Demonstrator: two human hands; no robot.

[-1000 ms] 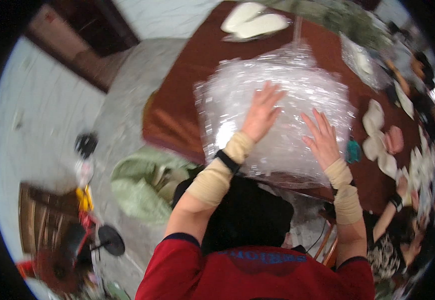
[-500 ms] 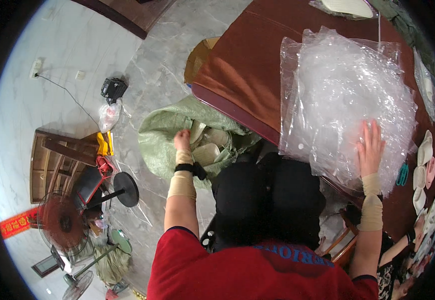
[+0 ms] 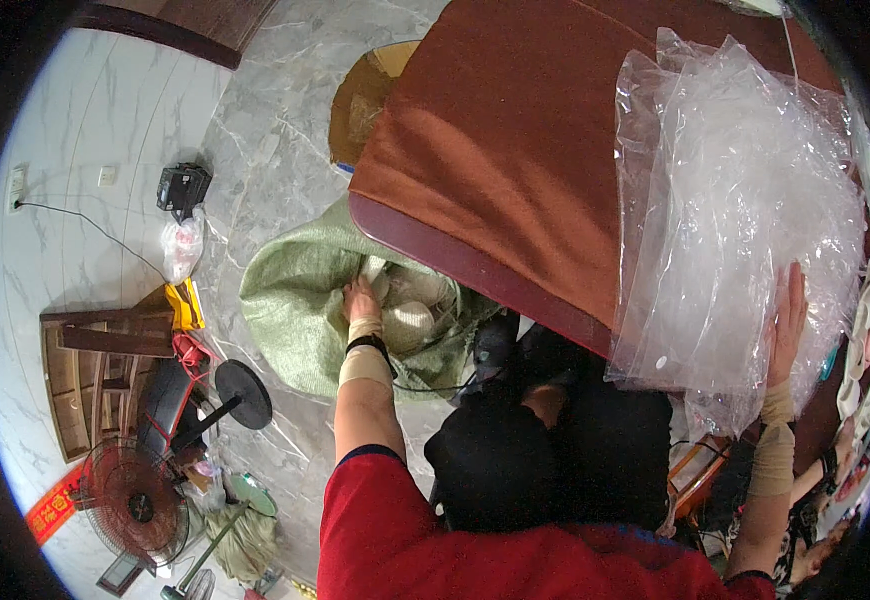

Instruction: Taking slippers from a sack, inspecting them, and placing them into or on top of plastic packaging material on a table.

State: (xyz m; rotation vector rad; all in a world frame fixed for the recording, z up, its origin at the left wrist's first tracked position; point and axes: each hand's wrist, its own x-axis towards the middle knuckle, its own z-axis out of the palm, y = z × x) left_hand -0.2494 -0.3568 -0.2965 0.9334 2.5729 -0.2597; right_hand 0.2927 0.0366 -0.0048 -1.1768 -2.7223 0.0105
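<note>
Head view: left hand (image 3: 360,300) in sack (image 3: 295,320) (right hand (image 3: 787,318) flat on plastic (image 3: 735,200)).

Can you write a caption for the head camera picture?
Left hand reaches into a green woven sack; right hand rests on crinkly clear plastic bags.

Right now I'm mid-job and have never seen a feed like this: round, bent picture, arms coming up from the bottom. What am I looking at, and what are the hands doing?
There is no machine here: a person wears a wide fisheye camera on the head, looking down, so straight edges bend and their own arms rise from the lower edge. The left hand reaches into an open green woven sack on the grey marble floor, among pale rounded pieces; whether it grips one cannot be told. The right hand lies flat and open on a heap of clear crinkled plastic bags, which rests on a table under a red-brown cloth. A black floor fan stands lower left.
</note>
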